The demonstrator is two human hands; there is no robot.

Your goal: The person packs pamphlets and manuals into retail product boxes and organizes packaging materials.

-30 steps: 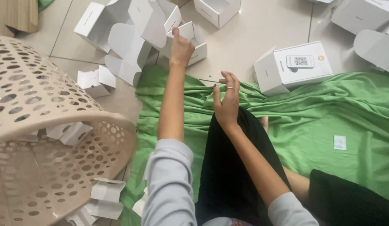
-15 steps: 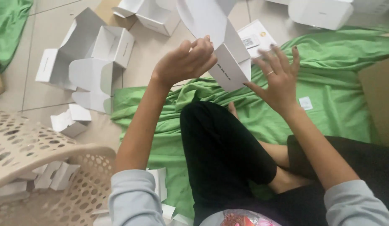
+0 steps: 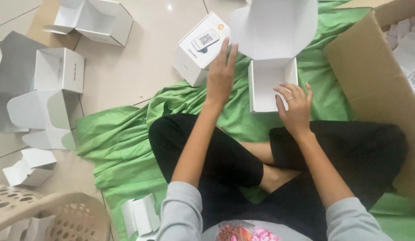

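Note:
I sit cross-legged on a green cloth (image 3: 122, 143). An open white box (image 3: 265, 82) rests on the cloth in front of my knees, its rounded lid (image 3: 274, 27) standing up. My right hand (image 3: 294, 107) grips the box's near right wall, thumb inside and fingers over the edge. My left hand (image 3: 221, 76) hovers flat with fingers stretched out, just left of the open box and touching nothing I can make out. It sits beside a closed white box with a printed top (image 3: 198, 47).
A large brown carton (image 3: 372, 76) with paper leaflets (image 3: 408, 49) inside stands at the right. Several empty open white boxes (image 3: 60, 69) lie on the tile floor at the left. A beige perforated basket (image 3: 51, 214) and folded white inserts (image 3: 140, 216) are at the bottom left.
The white box was held up in my left hand; now it sits on the cloth with its lid open. My left hand has let go, and my right hand has taken its wall.

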